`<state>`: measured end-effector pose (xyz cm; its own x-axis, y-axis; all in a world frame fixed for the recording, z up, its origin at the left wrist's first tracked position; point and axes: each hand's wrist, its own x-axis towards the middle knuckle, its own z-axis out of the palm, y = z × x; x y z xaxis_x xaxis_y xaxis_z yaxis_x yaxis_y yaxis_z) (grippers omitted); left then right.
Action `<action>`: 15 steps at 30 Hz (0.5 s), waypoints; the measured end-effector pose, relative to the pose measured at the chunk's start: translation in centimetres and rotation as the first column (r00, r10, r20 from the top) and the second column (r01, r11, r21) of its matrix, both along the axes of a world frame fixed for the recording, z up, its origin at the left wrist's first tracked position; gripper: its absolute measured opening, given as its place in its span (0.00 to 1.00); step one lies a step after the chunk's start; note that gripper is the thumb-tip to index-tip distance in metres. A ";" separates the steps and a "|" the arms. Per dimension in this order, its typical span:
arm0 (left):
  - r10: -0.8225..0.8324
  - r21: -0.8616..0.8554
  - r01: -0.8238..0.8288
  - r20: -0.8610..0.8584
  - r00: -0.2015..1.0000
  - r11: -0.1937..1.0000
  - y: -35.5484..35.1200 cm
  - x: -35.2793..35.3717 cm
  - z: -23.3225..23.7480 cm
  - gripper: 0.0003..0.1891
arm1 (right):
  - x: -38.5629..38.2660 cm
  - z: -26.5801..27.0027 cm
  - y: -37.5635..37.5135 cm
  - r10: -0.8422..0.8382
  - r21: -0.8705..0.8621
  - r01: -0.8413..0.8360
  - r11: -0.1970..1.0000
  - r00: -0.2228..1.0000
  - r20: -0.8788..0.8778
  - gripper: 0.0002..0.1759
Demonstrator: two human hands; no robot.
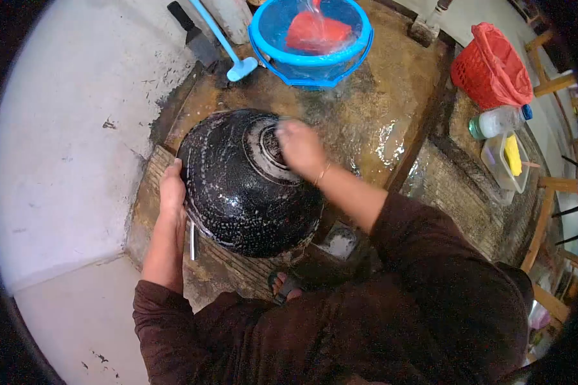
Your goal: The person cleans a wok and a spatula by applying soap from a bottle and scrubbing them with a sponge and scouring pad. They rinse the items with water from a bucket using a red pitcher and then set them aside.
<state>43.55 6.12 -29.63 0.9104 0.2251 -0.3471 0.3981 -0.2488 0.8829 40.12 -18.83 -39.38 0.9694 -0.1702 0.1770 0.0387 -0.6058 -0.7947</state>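
A large black round pan (221, 186), its outer base turned up and covered in soapy foam, is held above the wet floor. My left hand (172, 186) grips its left rim, the fingers partly hidden behind it. On the ringed base lies my right hand (300, 151), fingers bent and blurred by motion; whatever may be under them is hidden. Beyond the pan, water pours into a blue basin (311, 61) with a red scoop (318, 32) in it.
A light-blue brush (241, 68) and a dark-handled scraper (202, 46) lean by the left wall. At right are a red basket (485, 70), a bottle (494, 122) and a clear tub (498, 170) with a yellow sponge (513, 155). A raised ledge crosses the floor.
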 end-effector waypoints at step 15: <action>-0.148 0.101 0.138 0.096 0.984 0.985 -0.3 -0.5 -0.3 0.16 | 2.3 7.6 4.8 0.236 -0.307 -0.174 0.936 0.956 0.176 0.14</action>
